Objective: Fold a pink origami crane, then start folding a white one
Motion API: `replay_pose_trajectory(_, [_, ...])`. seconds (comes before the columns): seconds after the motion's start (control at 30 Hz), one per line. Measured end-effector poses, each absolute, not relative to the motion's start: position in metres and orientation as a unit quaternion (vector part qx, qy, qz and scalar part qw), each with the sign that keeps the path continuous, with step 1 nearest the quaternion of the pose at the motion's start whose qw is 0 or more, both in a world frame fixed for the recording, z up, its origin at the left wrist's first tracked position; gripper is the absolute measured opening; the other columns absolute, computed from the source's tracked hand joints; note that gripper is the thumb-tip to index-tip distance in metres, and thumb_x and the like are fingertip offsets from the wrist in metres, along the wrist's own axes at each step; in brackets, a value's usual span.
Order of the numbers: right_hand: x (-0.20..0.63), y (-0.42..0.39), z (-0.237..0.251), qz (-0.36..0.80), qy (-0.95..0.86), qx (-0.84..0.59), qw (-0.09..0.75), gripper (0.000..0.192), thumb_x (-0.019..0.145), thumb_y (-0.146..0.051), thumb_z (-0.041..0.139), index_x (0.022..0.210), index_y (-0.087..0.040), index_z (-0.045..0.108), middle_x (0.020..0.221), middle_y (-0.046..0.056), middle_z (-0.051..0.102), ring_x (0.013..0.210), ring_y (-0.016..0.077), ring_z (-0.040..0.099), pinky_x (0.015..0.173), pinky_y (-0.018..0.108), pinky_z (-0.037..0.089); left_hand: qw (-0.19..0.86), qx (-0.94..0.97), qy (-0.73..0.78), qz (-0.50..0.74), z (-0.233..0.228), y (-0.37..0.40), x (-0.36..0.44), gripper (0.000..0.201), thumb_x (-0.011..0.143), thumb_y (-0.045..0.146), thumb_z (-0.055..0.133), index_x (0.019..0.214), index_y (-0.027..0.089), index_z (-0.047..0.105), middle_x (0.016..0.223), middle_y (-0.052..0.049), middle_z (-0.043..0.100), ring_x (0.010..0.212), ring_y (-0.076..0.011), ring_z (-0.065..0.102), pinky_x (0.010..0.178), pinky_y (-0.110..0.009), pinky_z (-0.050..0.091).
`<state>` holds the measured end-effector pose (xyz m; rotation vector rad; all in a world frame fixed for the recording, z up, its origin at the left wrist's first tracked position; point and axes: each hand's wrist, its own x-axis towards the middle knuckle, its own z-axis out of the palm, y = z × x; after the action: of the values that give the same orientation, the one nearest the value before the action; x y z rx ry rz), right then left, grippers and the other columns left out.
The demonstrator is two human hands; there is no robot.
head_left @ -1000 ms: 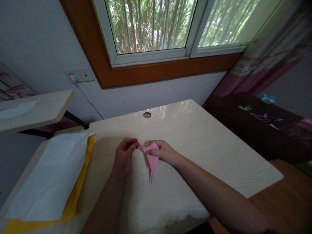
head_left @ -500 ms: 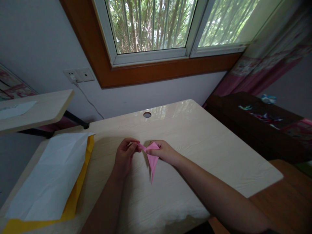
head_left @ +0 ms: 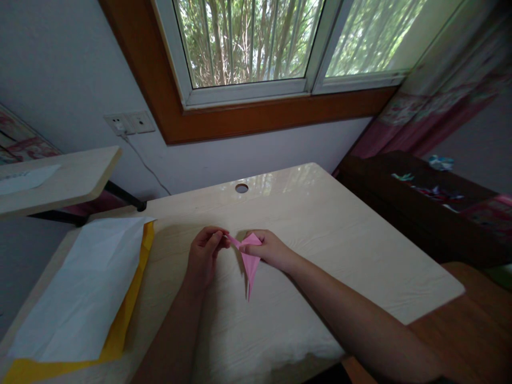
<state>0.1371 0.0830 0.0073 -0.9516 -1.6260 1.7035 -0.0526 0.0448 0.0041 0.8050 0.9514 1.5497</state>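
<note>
A pink piece of folded paper [head_left: 251, 265] is held between my two hands above the pale wooden desk [head_left: 320, 224]. One narrow arm of it points left, and a long split point hangs down toward me. My right hand [head_left: 266, 248] grips the wide middle part, thumb on top and fingers underneath. With thumb and fingertips closed, my left hand [head_left: 206, 253] pinches the end of the narrow arm. That tip is mostly hidden by the fingers.
White sheets [head_left: 84, 288] lie over yellow paper [head_left: 134, 296] on the desk's left side. A raised shelf [head_left: 60, 178] stands at the back left. There is a round cable hole [head_left: 241, 188] near the back edge. A dark cabinet [head_left: 404, 213] with small items stands at right.
The fingers and thumb of my left hand have shifted slightly at the tip of the narrow paper arm. My right hand and the paper's body have hardly moved.
</note>
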Motion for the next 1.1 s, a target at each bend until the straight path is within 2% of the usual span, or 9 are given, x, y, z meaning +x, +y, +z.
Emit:
replay_pose_trajectory(0.5, [0.1379, 0.0829, 0.0057, 0.649, -0.604, -0.354, 0.298, 0.024, 0.075, -0.036, 0.075, 0.078, -0.014, 0.066, 0.068, -0.004, 0.052, 0.063, 0.0105, 0.044, 0.061, 0.024, 0.032, 0.574, 0.305, 0.394, 0.650, -0.0001, 0.0453, -0.0550, 0.023, 0.078, 0.033, 0.081, 0.092, 0.014, 0.080, 0.086, -0.006, 0.075, 0.069, -0.0088, 0.066, 0.066, -0.017, 0.055])
replay_pose_trajectory(0.8, [0.1375, 0.0829, 0.0071, 0.653, -0.601, -0.349, 0.302, 0.024, 0.075, -0.036, 0.074, 0.078, -0.015, 0.065, 0.072, -0.003, 0.055, 0.066, 0.0117, 0.046, 0.063, 0.025, 0.033, 0.590, 0.269, 0.408, 0.643, 0.0030, 0.0454, -0.0546, 0.028, 0.071, 0.029, 0.086, 0.095, 0.014, 0.080, 0.086, -0.007, 0.077, 0.069, -0.0086, 0.068, 0.069, -0.017, 0.057])
replay_pose_trajectory(1.1, [0.1375, 0.0833, 0.0053, 0.650, -0.602, -0.356, 0.298, 0.023, 0.075, -0.036, 0.074, 0.078, -0.015, 0.064, 0.071, -0.003, 0.053, 0.065, 0.0113, 0.045, 0.062, 0.024, 0.032, 0.583, 0.273, 0.398, 0.653, 0.0047, 0.0462, -0.0533, 0.024, 0.070, 0.026, 0.088, 0.085, 0.016, 0.072, 0.083, -0.005, 0.076, 0.066, -0.0075, 0.067, 0.067, -0.016, 0.057])
